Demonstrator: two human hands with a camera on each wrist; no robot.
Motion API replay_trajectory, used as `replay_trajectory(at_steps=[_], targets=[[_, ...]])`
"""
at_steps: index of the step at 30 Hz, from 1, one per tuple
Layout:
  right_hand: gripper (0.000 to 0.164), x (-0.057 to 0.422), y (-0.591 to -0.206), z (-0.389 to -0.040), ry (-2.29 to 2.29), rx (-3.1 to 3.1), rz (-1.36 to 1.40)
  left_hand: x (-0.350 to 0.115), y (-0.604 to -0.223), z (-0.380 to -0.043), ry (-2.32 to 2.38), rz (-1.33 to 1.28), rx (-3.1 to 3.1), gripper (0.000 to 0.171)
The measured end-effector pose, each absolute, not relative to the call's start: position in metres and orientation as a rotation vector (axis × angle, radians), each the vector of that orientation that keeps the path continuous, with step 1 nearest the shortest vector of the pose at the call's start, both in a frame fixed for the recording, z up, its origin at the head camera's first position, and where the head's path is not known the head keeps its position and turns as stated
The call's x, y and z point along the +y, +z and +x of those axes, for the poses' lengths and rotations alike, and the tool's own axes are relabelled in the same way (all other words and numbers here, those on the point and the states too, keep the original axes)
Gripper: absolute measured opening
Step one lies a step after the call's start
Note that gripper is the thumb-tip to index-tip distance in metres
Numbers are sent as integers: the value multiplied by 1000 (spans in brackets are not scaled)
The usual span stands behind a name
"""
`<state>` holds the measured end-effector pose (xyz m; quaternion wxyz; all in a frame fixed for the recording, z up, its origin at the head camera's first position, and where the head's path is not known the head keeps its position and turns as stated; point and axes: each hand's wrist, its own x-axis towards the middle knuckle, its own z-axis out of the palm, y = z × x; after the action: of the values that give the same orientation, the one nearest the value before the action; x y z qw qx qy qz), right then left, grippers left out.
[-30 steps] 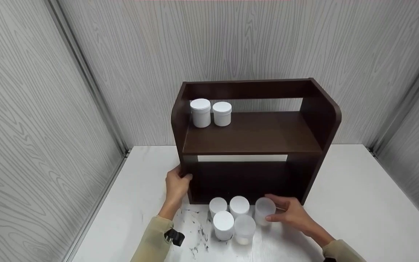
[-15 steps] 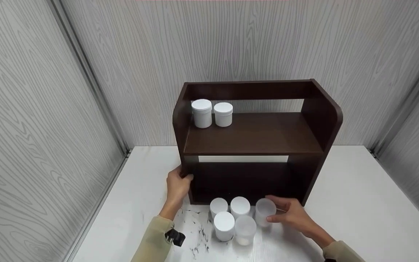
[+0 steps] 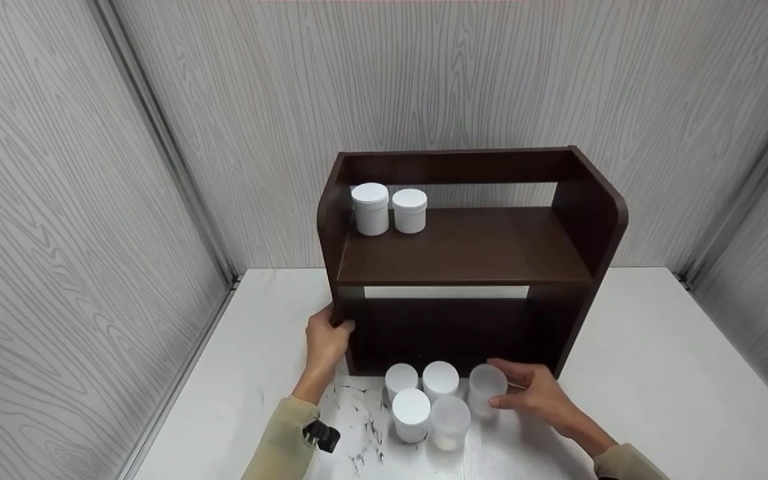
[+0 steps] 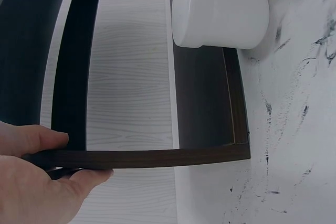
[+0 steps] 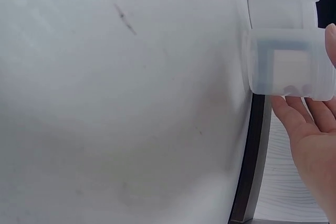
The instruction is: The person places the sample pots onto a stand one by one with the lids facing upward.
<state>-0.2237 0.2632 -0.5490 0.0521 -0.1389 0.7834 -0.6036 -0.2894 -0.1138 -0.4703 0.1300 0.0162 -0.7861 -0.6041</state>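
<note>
My left hand [image 3: 327, 341] grips the left side panel of a dark brown two-tier shelf [image 3: 471, 250]; in the left wrist view, thumb and fingers lie on either side of the panel's edge. At the shelf's lower front, my right hand [image 3: 539, 399] holds a translucent jar [image 3: 487, 385] between thumb and fingers. The right wrist view shows that clear jar [image 5: 291, 72] side-on, fingers behind it. Left of it stand a second translucent jar [image 3: 449, 423] and several white jars, among them a front one [image 3: 411, 415] and a back one [image 3: 440, 380].
Two white lidded jars, a taller one [image 3: 371, 210] and a shorter one [image 3: 410, 211], stand at the left of the shelf's upper tier. The white table [image 3: 664, 360] bears dark scuffs left of the jars. Grey wood-grain walls [image 3: 451, 73] enclose the back and sides.
</note>
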Motion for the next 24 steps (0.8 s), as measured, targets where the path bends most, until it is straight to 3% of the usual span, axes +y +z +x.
replay_trajectory(at_steps=[24], targets=[[75, 261, -527, -213, -1849, 2367, -410, -110, -476, -287, -1725, 25, -2253, 42]])
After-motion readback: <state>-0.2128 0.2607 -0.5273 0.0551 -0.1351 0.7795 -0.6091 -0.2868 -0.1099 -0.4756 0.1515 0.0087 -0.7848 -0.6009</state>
